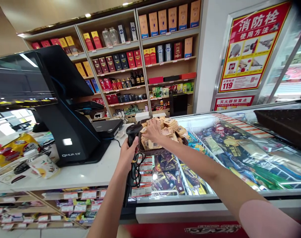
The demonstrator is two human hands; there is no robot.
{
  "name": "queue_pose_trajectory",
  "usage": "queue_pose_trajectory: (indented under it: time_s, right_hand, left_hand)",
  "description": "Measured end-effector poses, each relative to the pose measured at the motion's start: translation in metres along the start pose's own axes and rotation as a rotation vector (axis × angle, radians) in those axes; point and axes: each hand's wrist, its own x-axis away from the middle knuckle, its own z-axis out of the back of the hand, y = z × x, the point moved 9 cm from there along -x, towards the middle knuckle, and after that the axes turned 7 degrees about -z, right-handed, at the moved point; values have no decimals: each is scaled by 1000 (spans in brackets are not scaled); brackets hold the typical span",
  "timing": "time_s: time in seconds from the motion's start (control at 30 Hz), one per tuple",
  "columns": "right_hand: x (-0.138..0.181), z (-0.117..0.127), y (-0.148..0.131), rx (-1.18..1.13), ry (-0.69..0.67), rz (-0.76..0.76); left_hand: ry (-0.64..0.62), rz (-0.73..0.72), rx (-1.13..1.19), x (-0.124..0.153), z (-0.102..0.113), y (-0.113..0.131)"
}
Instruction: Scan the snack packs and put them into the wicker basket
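My left hand (127,154) is wrapped round the handle of a black barcode scanner (133,129), whose head points up and away; its coiled cable hangs below my fist. My right hand (153,130) reaches forward over a dark basket (150,151) heaped with small tan wrapped snack packets (170,127). Its fingers lie spread on the packets and touch them. The basket stands on the glass lid of a chest freezer, just right of the white counter.
A black point-of-sale terminal (66,109) stands on the white counter (86,172) at left, with snack bags and a printed cup (42,164) beside it. The glass-topped freezer (239,148) holds packaged goods. Shelves of boxed bottles (130,59) line the back wall. A dark tray (284,124) sits at far right.
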Motion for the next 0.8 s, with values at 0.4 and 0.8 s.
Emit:
queue_pose_trajectory:
  time_s: [0.4,0.8]
  right_hand:
    - [-11,-47,-42,230,-70,30]
    - [15,-11,-36,113,-56,105]
  left_hand:
    - [37,-22,-13,-8,18,1]
    - [51,6,15,-8,16,-4]
